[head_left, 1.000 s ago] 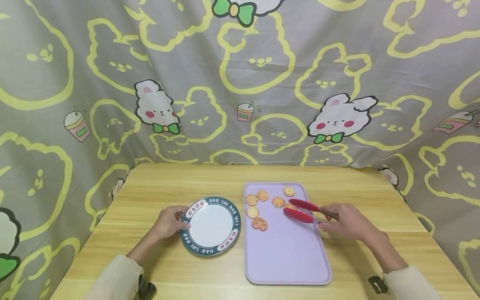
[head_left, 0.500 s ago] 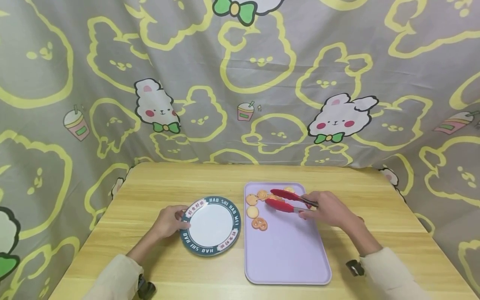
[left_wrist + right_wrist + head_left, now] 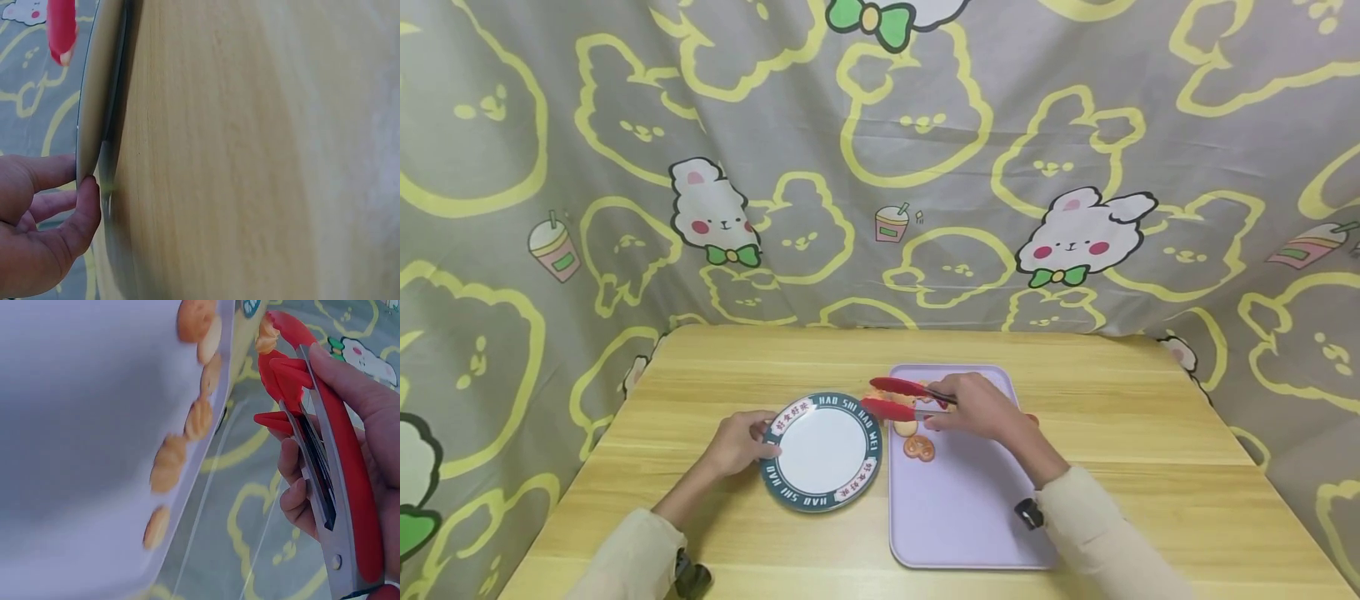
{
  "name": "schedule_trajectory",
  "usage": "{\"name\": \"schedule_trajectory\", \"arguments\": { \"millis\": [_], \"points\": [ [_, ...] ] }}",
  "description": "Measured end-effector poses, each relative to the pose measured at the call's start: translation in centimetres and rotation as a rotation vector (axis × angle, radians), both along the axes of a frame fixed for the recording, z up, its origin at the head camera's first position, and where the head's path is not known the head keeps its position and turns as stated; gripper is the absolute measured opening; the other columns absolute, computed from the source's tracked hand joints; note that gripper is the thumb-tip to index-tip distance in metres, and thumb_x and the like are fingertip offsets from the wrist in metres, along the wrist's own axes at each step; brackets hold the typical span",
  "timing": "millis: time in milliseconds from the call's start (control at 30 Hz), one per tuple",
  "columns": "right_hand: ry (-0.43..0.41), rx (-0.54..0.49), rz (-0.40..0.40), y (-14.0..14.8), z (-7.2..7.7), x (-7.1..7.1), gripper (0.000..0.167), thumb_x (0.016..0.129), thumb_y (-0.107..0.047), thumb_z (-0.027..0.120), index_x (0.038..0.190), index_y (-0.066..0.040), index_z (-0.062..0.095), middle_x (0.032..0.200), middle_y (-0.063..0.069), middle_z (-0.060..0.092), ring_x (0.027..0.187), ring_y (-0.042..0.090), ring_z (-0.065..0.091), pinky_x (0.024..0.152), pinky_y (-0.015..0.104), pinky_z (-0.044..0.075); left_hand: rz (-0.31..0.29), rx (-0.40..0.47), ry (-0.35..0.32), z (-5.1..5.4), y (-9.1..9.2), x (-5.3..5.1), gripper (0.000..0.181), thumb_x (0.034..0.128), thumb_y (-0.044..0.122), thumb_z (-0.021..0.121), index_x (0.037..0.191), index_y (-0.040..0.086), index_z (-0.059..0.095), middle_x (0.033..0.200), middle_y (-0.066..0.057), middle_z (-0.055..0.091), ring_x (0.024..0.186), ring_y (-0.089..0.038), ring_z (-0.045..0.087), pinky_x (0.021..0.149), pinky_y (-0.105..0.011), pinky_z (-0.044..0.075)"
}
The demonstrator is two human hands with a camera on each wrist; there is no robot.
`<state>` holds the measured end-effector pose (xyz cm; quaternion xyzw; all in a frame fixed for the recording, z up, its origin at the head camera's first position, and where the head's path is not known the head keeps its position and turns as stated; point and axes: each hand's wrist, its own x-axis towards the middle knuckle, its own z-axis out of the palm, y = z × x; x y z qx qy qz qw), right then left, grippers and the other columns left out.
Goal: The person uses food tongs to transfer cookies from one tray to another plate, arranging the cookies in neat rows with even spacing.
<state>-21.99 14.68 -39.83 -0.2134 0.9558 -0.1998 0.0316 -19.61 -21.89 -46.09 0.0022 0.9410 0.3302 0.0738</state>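
Wooden table [image 3: 737, 358]; plate [image 3: 822, 452] pinched at nine o'clock by left hand [image 3: 739, 442]; tongs [image 3: 350, 469] gripped by right hand [image 3: 977, 408] near plate's one o'clock; partly hidden cookie [image 3: 267, 337] apparently clasped (probably light, brittle; best held edgewise).

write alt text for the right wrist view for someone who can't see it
A right hand grips red-and-silver tongs with a cookie between their tips. Other cookies lie along one edge of a lilac tray, with gray cartoon-print fabric behind.
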Motion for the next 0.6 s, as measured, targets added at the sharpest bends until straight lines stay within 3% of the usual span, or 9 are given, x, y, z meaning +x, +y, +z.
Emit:
{"name": "schedule_trajectory", "arguments": {
  "millis": [300,400,600],
  "points": [
    [-0.072,0.008,0.047,-4.5,-1.0,-0.5,0.057,0.072,-0.037,0.081,0.120,-0.010,0.066,0.091,0.002,0.068,0.074,0.014,0.048,0.061,0.026,0.037,-0.023,0.028,0.009,0.2,-0.4,0.2,0.054,0.0744,0.009,0.077,0.125,0.001,0.059,0.097,-0.010,0.062,0.083,-0.020,0.054,0.062,-0.024,0.048],
    [-0.087,0.009,0.046,-5.7,-1.4,-0.3,0.057,0.073,-0.039,0.080,0.121,-0.011,0.066,0.098,0.002,0.068,0.077,0.015,0.049,0.065,0.028,0.038,-0.034,0.032,0.014,0.3,-0.4,0.3,0.055,0.0747,0.008,0.077,0.125,-0.001,0.058,0.097,-0.010,0.062,0.083,-0.019,0.055,0.063,-0.025,0.049],
    [-0.027,0.027,0.083,-7.7,-2.0,0.0,0.056,0.073,-0.041,0.079,0.119,-0.011,0.067,0.101,0.001,0.069,0.080,0.014,0.052,0.069,0.028,0.043,-0.040,0.037,0.008,0.3,-0.5,0.2,0.055,0.0754,0.008,0.077,0.126,-0.002,0.057,0.097,-0.010,0.062,0.084,-0.020,0.054,0.066,-0.027,0.049]
  ]
}}
